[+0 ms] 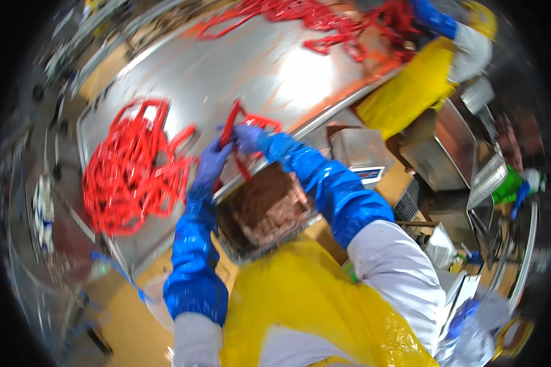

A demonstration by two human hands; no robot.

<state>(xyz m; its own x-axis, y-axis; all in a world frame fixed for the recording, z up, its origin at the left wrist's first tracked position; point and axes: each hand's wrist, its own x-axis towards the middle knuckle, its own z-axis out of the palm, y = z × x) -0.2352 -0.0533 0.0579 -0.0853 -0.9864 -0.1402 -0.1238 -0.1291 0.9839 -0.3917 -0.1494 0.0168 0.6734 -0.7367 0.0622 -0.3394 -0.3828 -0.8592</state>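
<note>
Both my hands wear purple gloves and blue sleeve covers over a yellow apron. My left hand [213,161] and my right hand [246,136] grip one red plastic frame piece [234,120] held up at the near edge of a steel table [251,67]. Just under my hands sits a wire basket [239,248] full of brownish-pink ground meat [272,205]. A large tangled heap of red frame pieces [134,168] lies on the table to the left of my hands.
More red pieces [324,21] lie at the table's far end, where another person in a yellow apron [413,85] and blue sleeve stands. A steel scale [360,151] and steel boxes [444,147] stand to the right. A clear tub [156,300] sits low left.
</note>
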